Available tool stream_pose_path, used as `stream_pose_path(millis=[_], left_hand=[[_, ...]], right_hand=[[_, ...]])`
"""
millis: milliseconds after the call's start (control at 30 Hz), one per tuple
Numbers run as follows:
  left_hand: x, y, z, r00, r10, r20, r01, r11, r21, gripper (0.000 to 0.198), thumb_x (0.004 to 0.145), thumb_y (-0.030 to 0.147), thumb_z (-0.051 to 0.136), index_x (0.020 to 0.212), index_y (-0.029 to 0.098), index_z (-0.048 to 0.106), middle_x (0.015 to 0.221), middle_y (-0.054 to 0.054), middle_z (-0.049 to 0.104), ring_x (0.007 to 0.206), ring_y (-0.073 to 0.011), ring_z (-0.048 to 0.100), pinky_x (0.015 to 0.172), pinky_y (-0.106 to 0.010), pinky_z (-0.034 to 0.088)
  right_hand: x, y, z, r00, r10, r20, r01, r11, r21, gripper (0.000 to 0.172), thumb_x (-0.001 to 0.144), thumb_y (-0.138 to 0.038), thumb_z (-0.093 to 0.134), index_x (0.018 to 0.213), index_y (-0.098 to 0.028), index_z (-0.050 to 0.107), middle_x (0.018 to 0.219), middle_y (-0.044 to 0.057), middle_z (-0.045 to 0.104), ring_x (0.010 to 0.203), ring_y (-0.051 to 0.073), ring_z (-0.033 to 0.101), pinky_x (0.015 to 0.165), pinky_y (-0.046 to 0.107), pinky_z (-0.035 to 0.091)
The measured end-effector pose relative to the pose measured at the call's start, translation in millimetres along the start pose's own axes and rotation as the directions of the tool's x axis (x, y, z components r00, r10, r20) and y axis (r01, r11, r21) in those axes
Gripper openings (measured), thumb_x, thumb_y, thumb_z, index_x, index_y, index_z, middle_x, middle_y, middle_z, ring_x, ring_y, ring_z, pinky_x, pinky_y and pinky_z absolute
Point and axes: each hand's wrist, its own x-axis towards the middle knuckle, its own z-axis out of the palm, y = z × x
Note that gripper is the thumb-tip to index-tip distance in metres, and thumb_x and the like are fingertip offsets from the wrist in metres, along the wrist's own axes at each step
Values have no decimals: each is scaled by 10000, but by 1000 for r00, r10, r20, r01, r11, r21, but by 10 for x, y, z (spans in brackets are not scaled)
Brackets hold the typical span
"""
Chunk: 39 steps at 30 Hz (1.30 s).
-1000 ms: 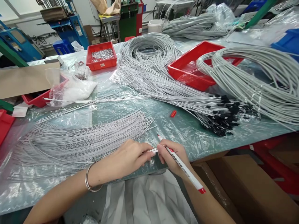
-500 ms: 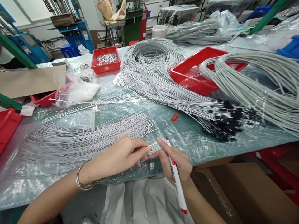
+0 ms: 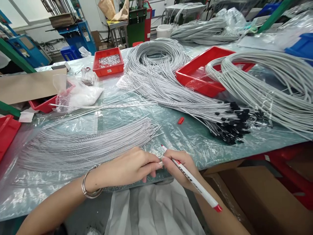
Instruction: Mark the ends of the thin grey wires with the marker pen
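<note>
My left hand [image 3: 132,164] is closed in a pinch on the tip of a thin white wire [image 3: 160,163], most of which is hidden by the fingers. My right hand [image 3: 179,168] is wrapped round a white marker pen [image 3: 193,181] with a red end; its bare red tip points away from me, up and left. The fingertips of both hands nearly meet at the wire, and I cannot tell whether the right ones touch it. A fanned bundle of thin grey-white wires [image 3: 93,147] lies just beyond my left arm. Farther off, a small red pen cap [image 3: 180,120] rests on the plastic-covered table.
Long wires with black ends [image 3: 232,125] stretch across the table from a coil [image 3: 156,49]. A red bin [image 3: 108,70] holds small metal parts. Another red tray [image 3: 195,73] sits by a thick cable coil [image 3: 274,88]. A clear bag [image 3: 84,95] is at left; cardboard [image 3: 264,186] stands below right.
The marker has swung from steep to more slanted, its tip now left and its rear end out to the right. My right fingers have closed in beside the left fingertips.
</note>
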Motion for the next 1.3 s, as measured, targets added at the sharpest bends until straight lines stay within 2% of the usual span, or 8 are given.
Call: stream_pose_path(millis=[200, 300, 400, 533, 833, 967, 1067, 1300], left_hand=[[32, -13, 73, 993, 2, -121, 0, 1000, 24, 308, 967, 316, 406, 799, 160, 612, 608, 31, 632, 552, -64, 580, 560, -159, 376], [20, -5, 38, 995, -26, -92, 17, 995, -95, 340, 969, 340, 395, 789, 154, 615, 623, 26, 635, 562, -62, 606, 557, -142, 400], [-11, 0, -25, 995, -68, -79, 49, 974, -220, 353, 960, 387, 403, 812, 154, 622, 697, 14, 654, 587, -70, 632, 541, -132, 425], [-40, -3, -68, 990, -85, -112, 51, 960, -274, 347, 952, 401, 418, 812, 165, 632, 726, 20, 654, 584, -67, 628, 528, -131, 434], [-20, -29, -1, 980, -84, -182, 69, 994, -88, 353, 971, 368, 375, 797, 172, 612, 618, 23, 619, 556, -79, 596, 556, -172, 411], [64, -120, 85, 993, -29, -115, 28, 1000, -11, 369, 979, 312, 352, 725, 157, 570, 528, 29, 579, 506, -73, 559, 576, -180, 411], [201, -323, 223, 997, -71, -1, 70, 985, -158, 364, 972, 336, 354, 718, 148, 533, 594, 17, 609, 478, -62, 559, 526, -162, 424], [448, -647, 394, 973, -131, 188, 197, 899, -391, 355, 932, 434, 404, 773, 142, 529, 663, -8, 606, 464, -84, 579, 420, -159, 448]], right_hand=[[-51, 25, 68, 993, 102, -56, -100, 994, 38, 332, 883, -300, 487, 571, -185, 474, 446, -62, 399, 389, 71, 345, 388, 208, 275], [-91, 23, 74, 968, 118, -223, -114, 993, 32, 240, 888, -276, 490, 697, -182, 601, 438, -53, 503, 383, 91, 446, 422, 216, 364], [-119, 29, 93, 937, -23, -348, 14, 999, -29, 222, 881, -195, 494, 1025, -205, 663, 512, -44, 610, 450, 119, 557, 510, 245, 455], [-121, 29, 175, 915, -256, -310, 210, 962, -174, 476, 847, -64, 499, 1284, -248, 543, 564, -42, 640, 478, 125, 563, 525, 264, 460], [-150, 81, 191, 883, -387, -266, 261, 875, -407, 558, 841, -78, 546, 1371, -223, 453, 569, -21, 617, 491, 146, 512, 529, 301, 427], [-155, 153, 29, 914, -175, -367, 130, 981, -145, 432, 949, -422, 392, 1315, -225, 511, 613, 12, 647, 500, 161, 514, 503, 303, 427], [-158, 206, -78, 848, 73, -524, 46, 976, 211, 585, 870, -672, 316, 1167, -236, 569, 650, 6, 603, 503, 154, 495, 482, 294, 429], [-314, 344, -74, 922, 254, -291, -200, 959, 201, 158, 875, -299, 555, 779, -197, 629, 700, 20, 604, 620, 142, 582, 557, 262, 484]])
